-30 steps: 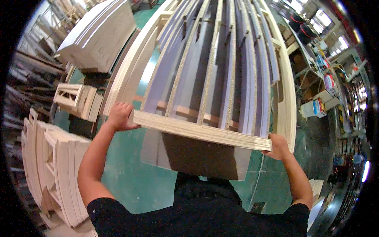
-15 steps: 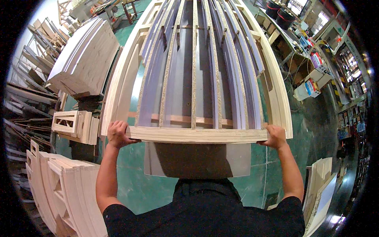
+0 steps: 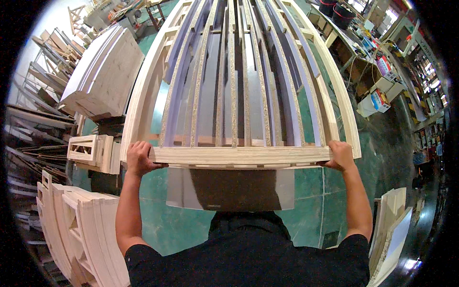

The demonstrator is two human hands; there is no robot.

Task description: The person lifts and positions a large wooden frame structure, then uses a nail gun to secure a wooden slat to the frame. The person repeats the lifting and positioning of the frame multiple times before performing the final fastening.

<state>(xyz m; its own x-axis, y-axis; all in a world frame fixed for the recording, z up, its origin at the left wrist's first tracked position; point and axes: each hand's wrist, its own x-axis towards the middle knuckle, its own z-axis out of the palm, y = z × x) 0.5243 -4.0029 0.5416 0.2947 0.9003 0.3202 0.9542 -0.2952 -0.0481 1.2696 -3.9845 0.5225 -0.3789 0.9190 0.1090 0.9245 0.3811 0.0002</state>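
Note:
A long pale wooden frame point(image 3: 239, 154) stretches away in front of me. My left hand point(image 3: 139, 158) is closed round the left end of its near crosspiece, thumb underneath. At the right end my right hand point(image 3: 342, 155) grips the same crosspiece, its thumb also below. Inside the frame run several lengthwise chipboard strips point(image 3: 234, 105), some with lilac sides. Just under the crosspiece a second pale edge shows, with small dark gaps between. Another pale side rail point(image 3: 348, 115) lies outside the frame on the right. Below my hands a smooth grey panel point(image 3: 287, 187) shows above the green floor.
On the left stand a stack of thick pale boards point(image 3: 107, 71), small wooden frames point(image 3: 86, 148) and curved wooden panels point(image 3: 91, 229). A cluttered workbench point(image 3: 342, 43) and a white bucket point(image 3: 367, 106) are at the right. Boards point(image 3: 389, 229) lean at the lower right.
The crosspiece has risen slightly in view with both hands on it. A second edge beneath it and a separate rail at the right have come into sight. The inner strips look shifted.

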